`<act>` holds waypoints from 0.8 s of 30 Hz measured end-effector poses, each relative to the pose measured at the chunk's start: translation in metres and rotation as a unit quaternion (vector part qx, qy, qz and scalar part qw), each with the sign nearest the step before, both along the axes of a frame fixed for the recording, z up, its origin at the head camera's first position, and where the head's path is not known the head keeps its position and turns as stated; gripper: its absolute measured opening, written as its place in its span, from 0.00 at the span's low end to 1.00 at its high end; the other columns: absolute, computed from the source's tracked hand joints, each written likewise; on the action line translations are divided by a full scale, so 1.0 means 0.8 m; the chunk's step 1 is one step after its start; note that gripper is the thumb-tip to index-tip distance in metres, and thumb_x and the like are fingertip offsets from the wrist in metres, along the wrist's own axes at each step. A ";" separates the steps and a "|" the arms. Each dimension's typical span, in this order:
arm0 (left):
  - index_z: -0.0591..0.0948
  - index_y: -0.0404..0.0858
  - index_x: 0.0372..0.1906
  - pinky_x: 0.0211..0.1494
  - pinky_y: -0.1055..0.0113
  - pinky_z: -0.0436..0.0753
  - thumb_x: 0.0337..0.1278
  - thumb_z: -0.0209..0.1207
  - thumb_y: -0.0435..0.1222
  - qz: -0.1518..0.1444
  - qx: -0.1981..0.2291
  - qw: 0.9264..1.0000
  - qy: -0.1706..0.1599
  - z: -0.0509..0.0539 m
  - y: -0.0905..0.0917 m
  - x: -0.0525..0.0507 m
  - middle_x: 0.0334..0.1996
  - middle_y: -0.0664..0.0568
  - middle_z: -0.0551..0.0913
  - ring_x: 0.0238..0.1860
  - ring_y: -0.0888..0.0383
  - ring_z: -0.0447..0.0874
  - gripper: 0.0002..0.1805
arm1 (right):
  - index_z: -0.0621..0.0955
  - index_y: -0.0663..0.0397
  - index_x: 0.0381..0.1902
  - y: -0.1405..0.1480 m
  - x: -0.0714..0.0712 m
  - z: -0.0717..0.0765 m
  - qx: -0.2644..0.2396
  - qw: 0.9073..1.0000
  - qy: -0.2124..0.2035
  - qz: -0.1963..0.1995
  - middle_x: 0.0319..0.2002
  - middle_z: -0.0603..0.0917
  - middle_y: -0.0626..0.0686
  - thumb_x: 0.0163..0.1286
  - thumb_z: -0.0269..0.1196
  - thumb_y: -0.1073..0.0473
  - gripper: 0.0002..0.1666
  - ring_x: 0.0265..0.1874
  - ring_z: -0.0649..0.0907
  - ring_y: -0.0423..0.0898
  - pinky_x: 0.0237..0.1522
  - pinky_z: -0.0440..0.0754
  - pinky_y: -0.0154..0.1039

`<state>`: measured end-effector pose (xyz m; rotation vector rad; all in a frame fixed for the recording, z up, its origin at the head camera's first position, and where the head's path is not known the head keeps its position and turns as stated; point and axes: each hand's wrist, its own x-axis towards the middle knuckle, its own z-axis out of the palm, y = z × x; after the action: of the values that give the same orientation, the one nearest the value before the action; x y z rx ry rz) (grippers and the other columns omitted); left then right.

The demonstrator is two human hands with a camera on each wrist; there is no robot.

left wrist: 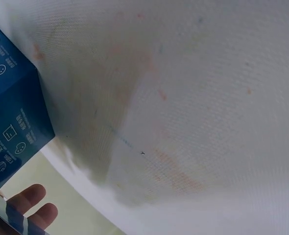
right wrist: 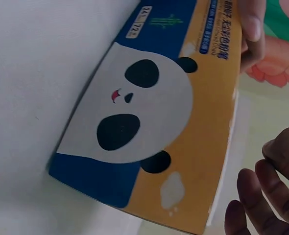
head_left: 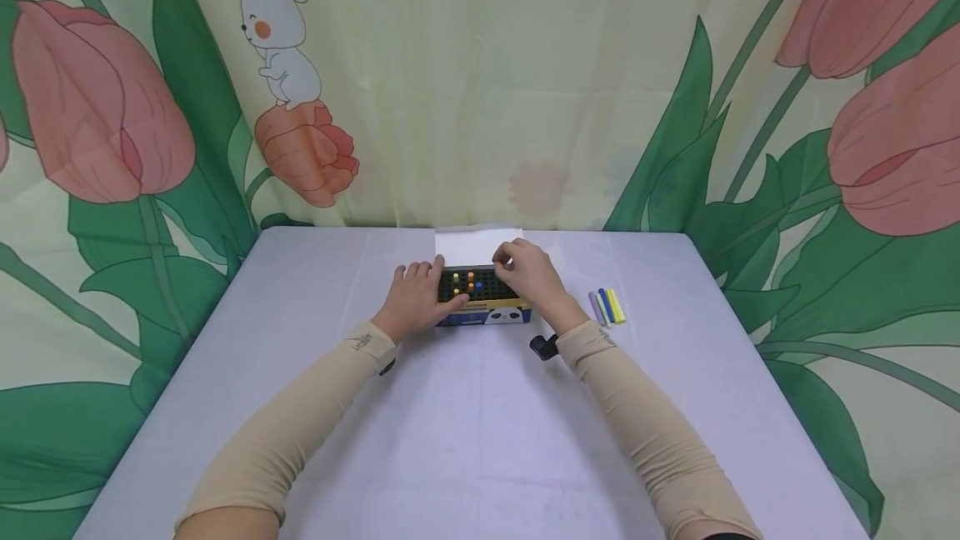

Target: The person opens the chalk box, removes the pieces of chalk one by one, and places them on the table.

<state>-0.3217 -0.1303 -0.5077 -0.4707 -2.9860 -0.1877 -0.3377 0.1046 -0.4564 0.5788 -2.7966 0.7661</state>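
Note:
A chalk box (head_left: 506, 316) with a panda face on its front stands on the table, a black holed tray (head_left: 489, 284) on top. Yellow, orange and blue chalk ends show in some holes. My left hand (head_left: 417, 297) grips the box's left end, its thumb along the near top edge; two of its fingertips (left wrist: 35, 204) show past the box in the left wrist view. Over the right back part of the tray is my right hand (head_left: 529, 275), thumb and index tips together. In the right wrist view, nothing is visible between the right fingers (right wrist: 267, 188), which are curled beside the box (right wrist: 198, 127).
Several loose chalk sticks (head_left: 615, 306), purple, blue and yellow, lie on the white-covered table (head_left: 480, 432) to the right of my right hand. A white sheet (head_left: 477, 246) is behind the box. A curtain (head_left: 465, 90) with tulips and a rabbit hangs beyond the table's far edge.

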 end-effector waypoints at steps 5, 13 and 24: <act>0.61 0.33 0.79 0.71 0.37 0.67 0.64 0.43 0.75 -0.003 0.006 1.000 0.006 0.000 0.000 -0.001 0.65 0.32 0.77 0.67 0.35 0.74 0.56 | 0.87 0.52 0.44 -0.006 0.001 -0.004 0.016 1.000 -0.005 0.005 0.42 0.85 0.52 0.73 0.66 0.60 0.05 0.39 0.86 0.47 0.42 0.85 0.40; 0.61 0.33 0.79 0.70 0.37 0.67 0.64 0.43 0.75 -0.001 0.008 1.000 0.000 0.001 -0.001 0.000 0.65 0.32 0.76 0.67 0.35 0.74 0.56 | 0.87 0.51 0.43 -0.013 0.003 -0.011 0.039 0.999 -0.022 0.020 0.40 0.85 0.50 0.72 0.67 0.56 0.07 0.36 0.84 0.45 0.40 0.84 0.40; 0.57 0.33 0.80 0.72 0.36 0.65 0.66 0.43 0.74 0.001 0.002 1.000 -0.009 -0.001 0.001 0.002 0.67 0.32 0.75 0.69 0.35 0.72 0.56 | 0.88 0.51 0.47 -0.020 0.005 -0.019 0.071 0.995 -0.053 0.040 0.40 0.88 0.49 0.73 0.68 0.53 0.11 0.39 0.86 0.45 0.45 0.84 0.41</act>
<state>-0.3203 -0.1295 -0.5083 -0.4683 -3.0032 -0.1974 -0.3338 0.0888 -0.4719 0.6966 -2.9602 0.6337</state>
